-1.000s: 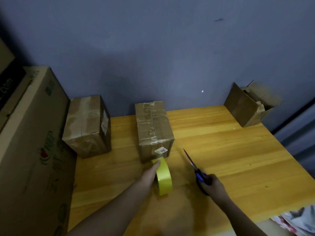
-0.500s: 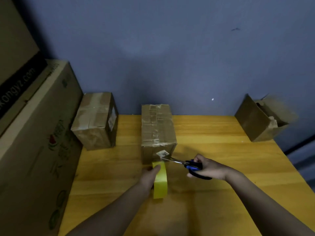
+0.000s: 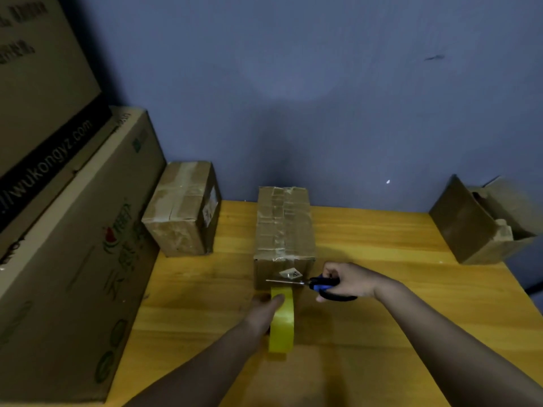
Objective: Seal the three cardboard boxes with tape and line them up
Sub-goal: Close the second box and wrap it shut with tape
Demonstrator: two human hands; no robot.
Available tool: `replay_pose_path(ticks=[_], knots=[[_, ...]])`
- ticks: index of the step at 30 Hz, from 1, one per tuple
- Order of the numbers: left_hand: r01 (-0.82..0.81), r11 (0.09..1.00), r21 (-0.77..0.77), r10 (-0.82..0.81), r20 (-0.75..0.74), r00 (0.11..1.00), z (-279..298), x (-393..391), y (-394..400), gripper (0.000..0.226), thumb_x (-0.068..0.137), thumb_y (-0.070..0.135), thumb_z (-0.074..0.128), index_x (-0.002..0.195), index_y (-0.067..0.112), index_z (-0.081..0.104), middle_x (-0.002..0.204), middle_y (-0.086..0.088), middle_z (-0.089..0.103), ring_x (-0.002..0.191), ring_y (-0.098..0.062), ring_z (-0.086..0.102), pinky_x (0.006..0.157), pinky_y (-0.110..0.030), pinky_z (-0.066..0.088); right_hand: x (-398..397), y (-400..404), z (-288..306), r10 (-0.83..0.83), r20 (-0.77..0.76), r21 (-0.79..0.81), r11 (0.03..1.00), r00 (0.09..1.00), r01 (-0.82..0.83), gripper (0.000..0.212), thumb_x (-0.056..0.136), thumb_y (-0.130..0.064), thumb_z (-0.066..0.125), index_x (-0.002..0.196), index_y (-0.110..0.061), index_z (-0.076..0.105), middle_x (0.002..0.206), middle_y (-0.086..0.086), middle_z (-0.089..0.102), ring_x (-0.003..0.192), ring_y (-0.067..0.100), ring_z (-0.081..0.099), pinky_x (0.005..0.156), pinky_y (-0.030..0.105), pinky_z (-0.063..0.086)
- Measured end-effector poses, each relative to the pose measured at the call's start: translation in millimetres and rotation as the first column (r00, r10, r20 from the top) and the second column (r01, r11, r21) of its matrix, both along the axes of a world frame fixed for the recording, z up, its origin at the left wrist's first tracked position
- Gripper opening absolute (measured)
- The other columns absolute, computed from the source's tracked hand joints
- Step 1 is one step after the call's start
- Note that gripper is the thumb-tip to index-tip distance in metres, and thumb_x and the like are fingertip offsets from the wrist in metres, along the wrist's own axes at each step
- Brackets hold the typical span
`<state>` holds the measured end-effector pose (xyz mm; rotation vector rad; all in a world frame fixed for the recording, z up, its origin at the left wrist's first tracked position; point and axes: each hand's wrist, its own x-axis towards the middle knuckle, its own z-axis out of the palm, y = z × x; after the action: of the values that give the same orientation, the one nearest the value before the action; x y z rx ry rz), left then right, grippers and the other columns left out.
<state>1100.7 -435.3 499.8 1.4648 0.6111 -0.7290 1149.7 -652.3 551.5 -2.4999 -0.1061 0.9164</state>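
Left hand (image 3: 264, 311) grips the yellow tape roll (image 3: 282, 324), thumb curled over its top edge, roll standing on edge on the wooden table (image 3: 382, 289) just near of the middle box (image 3: 283, 230). Right hand (image 3: 348, 282) is clamped on the blue-handled scissors (image 3: 311, 284), fingers through the loops, blades pointing left across the near face of the middle box, just above the roll; whether the blades are parted or together is too small to tell. Any tape strip between roll and box can't be made out. Judgement: this is the cut step for the middle box, tape likely run over its top and about to be severed at the near face. Middle box flaps look down, top crinkled with tape. Left box (image 3: 183, 207), far-left and touching the big printed carton (image 3: 73, 245), also looks closed with tape over its top. Right box (image 3: 482, 221), far-right at the table corner, is tilted and open, flaps up, crumpled paper or a torn flap at its mouth; contents otherwise hidden. Closed boxes' contents not visible. Progress guess: two boxes about sealed, third untouched, lining up not done, since the boxes are well apart and at different angles. Another carton (image 3: 44, 83) stacks above the big one.
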Motion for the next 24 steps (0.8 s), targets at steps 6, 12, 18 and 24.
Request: replay_pose_path(ticks=[6, 12, 18, 24], knots=[[-0.007, 0.999, -0.032, 0.007, -0.001, 1.0, 0.3, -1.0, 0.9, 0.051, 0.093, 0.033, 0.058, 0.136, 0.011, 0.039, 0.123, -0.014, 0.056, 0.108, -0.03, 0.058, 0.094, -0.04, 0.049, 2.0, -0.1, 1.3, 0.095, 0.11, -0.112, 0.99, 0.989, -0.082, 0.034, 0.071, -0.052, 0.077, 0.076, -0.029, 0.052, 0.073, -0.01, 0.058, 0.066, 0.011, 0.051, 0.055, 0.026, 0.032], [-0.023, 1.0, 0.008, 0.022, 0.079, 0.997, -7.4, -11.1, 7.0, 0.05, 0.09, 0.025, 0.063, 0.133, 0.011, 0.04, 0.121, -0.014, 0.057, 0.106, -0.028, 0.058, 0.092, -0.038, 0.049, -3.3, 3.3, -4.4, 0.137, 0.164, -0.206, 0.973, 0.977, -0.102, 0.038, 0.071, -0.059, 0.073, 0.085, -0.028, 0.057, 0.079, -0.011, 0.064, 0.072, 0.011, 0.059, 0.056, 0.028, 0.038], [0.049, 0.999, 0.024, -0.051, 0.098, 0.994, -6.1, -22.9, 30.2, 0.035, 0.088, 0.025, 0.065, 0.114, 0.015, 0.043, 0.105, -0.01, 0.06, 0.092, -0.023, 0.061, 0.076, -0.032, 0.053, -24.0, 8.0, -21.8, 0.044, 0.143, -0.166, 0.986, 0.989, -0.02, 0.048, 0.071, -0.068, 0.067, 0.093, -0.026, 0.059, 0.09, -0.005, 0.068, 0.083, 0.015, 0.063, 0.062, 0.03, 0.041], [0.406, 0.879, 0.249, -0.459, 0.214, 0.862, -7.2, -30.7, 34.9, 0.032, 0.086, 0.028, 0.069, 0.107, 0.015, 0.049, 0.1, 0.0, 0.062, 0.083, -0.014, 0.062, 0.071, -0.024, 0.051, -76.0, 1.4, -58.3, -0.179, 0.13, -0.115, 0.974, 0.975, 0.195, 0.032, 0.082, -0.055, 0.065, 0.096, -0.03, 0.052, 0.092, -0.008, 0.063, 0.081, 0.01, 0.06, 0.068, 0.029, 0.048]])
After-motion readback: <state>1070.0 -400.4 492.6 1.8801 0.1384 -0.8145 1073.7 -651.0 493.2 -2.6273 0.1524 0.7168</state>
